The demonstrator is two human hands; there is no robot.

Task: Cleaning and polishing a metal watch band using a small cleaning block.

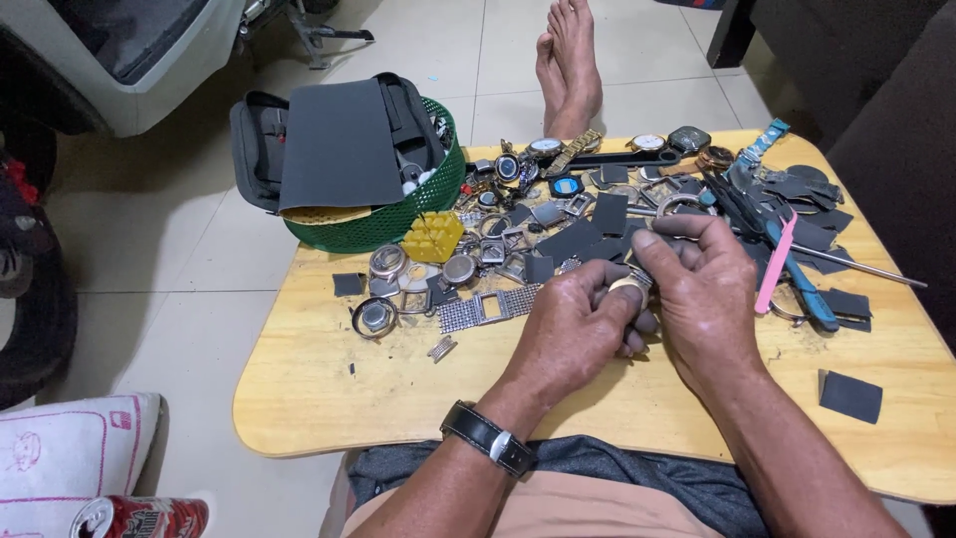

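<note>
Hands (pixel 637 299) gripping watch case (pixel 627 286), mid-table (pixel 329 399), front bare

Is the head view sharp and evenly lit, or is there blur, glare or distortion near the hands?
Head view: light is soft and even, with only faint shadows under the left hand and right hand; the watch case between them is small and slightly soft; mild sheen on the wooden table; straight edges bend a little toward the corners, a wide-lens effect.
</note>
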